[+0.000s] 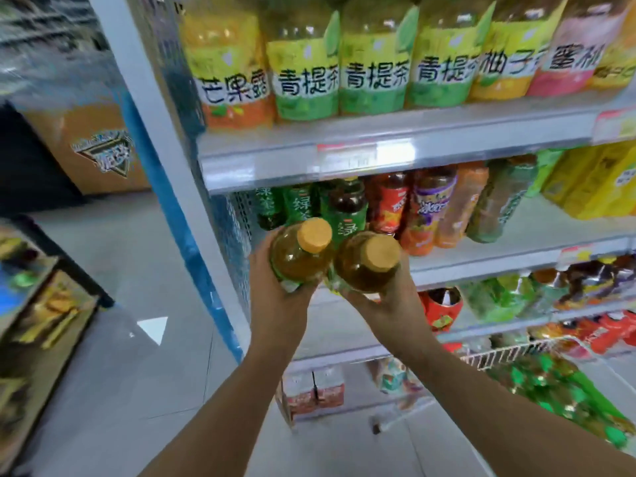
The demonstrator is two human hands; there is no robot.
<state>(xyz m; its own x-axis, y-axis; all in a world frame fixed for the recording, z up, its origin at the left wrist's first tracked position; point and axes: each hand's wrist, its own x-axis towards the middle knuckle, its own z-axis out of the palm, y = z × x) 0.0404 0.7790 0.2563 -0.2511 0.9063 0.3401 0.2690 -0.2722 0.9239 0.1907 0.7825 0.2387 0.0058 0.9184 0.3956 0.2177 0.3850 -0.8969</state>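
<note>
I hold two bottles of amber tea with yellow caps, side by side, in front of a shop shelf. My left hand (275,297) grips the left bottle (299,256) from below. My right hand (395,304) grips the right bottle (364,263) the same way. Both caps point toward me and the bottle bases are hidden behind. The bottles touch each other just before the left end of the second shelf (481,263), where green-labelled tea bottles (299,204) stand.
Large bottles with yellow-green labels (375,60) fill the top shelf. Red, purple and orange drinks (426,208) stand to the right on the second shelf. Lower shelves hold more drinks, and a wire basket (516,352) sits low right. A cardboard box (89,146) and another rack (34,321) are left.
</note>
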